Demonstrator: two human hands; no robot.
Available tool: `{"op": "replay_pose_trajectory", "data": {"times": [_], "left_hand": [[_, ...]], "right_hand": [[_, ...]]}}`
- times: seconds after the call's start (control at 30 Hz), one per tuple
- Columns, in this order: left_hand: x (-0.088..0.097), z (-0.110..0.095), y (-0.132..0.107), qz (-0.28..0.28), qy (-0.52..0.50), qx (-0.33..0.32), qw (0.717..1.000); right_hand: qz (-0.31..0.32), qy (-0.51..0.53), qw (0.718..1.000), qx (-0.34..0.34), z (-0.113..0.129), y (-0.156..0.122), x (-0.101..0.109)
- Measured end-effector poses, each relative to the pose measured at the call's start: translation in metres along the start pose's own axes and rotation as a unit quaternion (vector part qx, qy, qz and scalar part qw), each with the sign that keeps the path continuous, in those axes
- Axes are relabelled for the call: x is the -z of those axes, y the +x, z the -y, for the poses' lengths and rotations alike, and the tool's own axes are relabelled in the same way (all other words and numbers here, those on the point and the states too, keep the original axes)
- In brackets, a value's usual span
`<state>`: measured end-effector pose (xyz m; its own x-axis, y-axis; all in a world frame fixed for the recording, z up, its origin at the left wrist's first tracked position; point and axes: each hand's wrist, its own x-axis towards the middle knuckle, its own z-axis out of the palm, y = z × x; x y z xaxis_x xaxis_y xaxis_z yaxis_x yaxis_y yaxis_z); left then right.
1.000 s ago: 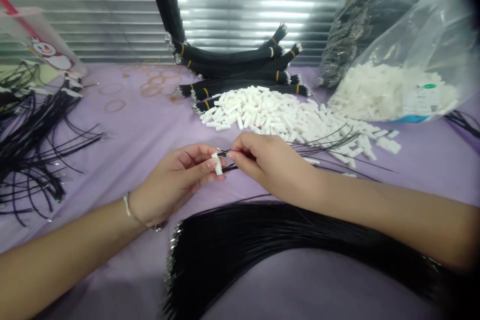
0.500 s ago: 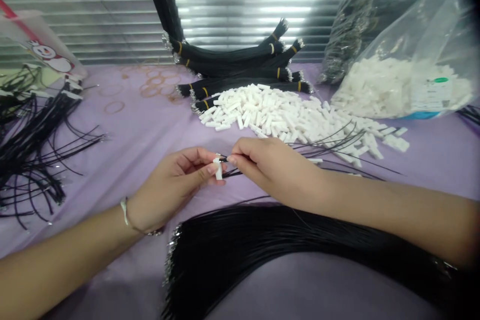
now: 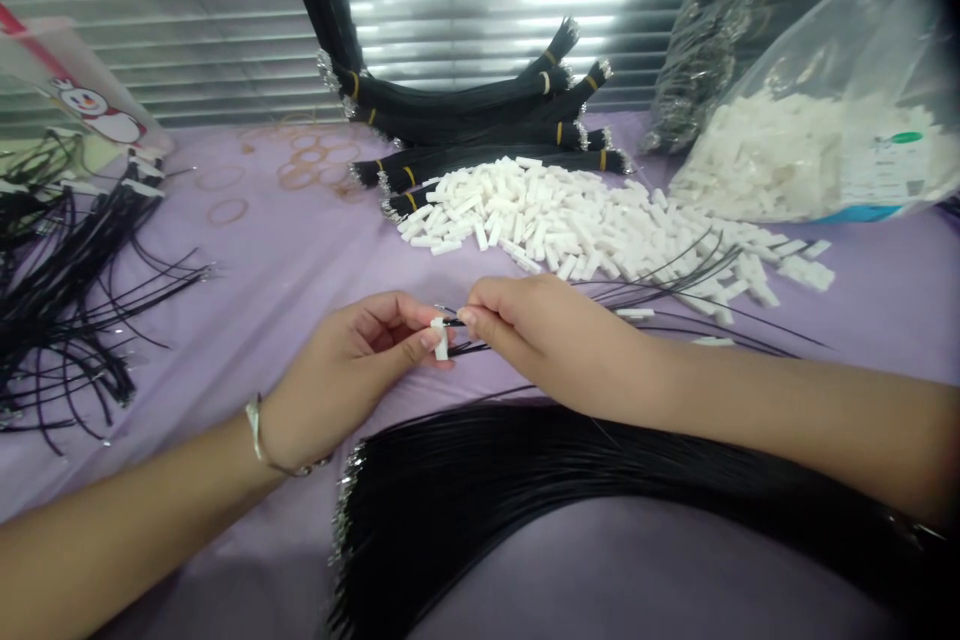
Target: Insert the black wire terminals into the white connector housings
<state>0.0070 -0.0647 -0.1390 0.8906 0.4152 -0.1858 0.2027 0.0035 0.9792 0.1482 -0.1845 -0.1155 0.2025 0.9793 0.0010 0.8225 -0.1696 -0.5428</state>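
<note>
My left hand (image 3: 352, 370) pinches a small white plastic connector housing (image 3: 441, 340) upright between thumb and fingers. My right hand (image 3: 536, 330) is right beside it, its fingertips holding thin black wires (image 3: 675, 295) whose tips meet the housing. I cannot tell whether the tips are inside it. Those wires fan out to the right over a heap of loose white connector housings (image 3: 570, 220). A thick sheaf of black wires (image 3: 570, 480) with metal-tipped ends lies below both forearms.
Tied black wire bundles with yellow bands (image 3: 480, 120) lie behind the heap on a purple cloth (image 3: 247, 270). Clear bags of housings (image 3: 802, 160) and wires (image 3: 712, 40) stand at back right. Loose wires (image 3: 67, 290) lie left, near rubber bands (image 3: 300, 160) and a snowman-printed cup (image 3: 90, 90).
The table contents sit slightly higher and further right in the view. My hands have stayed together, and the left still pinches the white housing against the wire tips.
</note>
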Motion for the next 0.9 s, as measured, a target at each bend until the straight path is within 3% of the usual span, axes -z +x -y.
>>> {"op": "replay_pose_trajectory", "data": {"times": [0.33, 0.9], "left_hand": [[-0.001, -0.001, -0.002, -0.006, 0.030, -0.013, 0.999], [-0.002, -0.001, -0.001, 0.013, 0.030, 0.027, 0.999]], "right_hand": [[0.047, 0.124, 0.990, -0.054, 0.000, -0.001, 0.003], [0.018, 0.103, 0.994, 0.015, -0.008, 0.000, -0.008]]}}
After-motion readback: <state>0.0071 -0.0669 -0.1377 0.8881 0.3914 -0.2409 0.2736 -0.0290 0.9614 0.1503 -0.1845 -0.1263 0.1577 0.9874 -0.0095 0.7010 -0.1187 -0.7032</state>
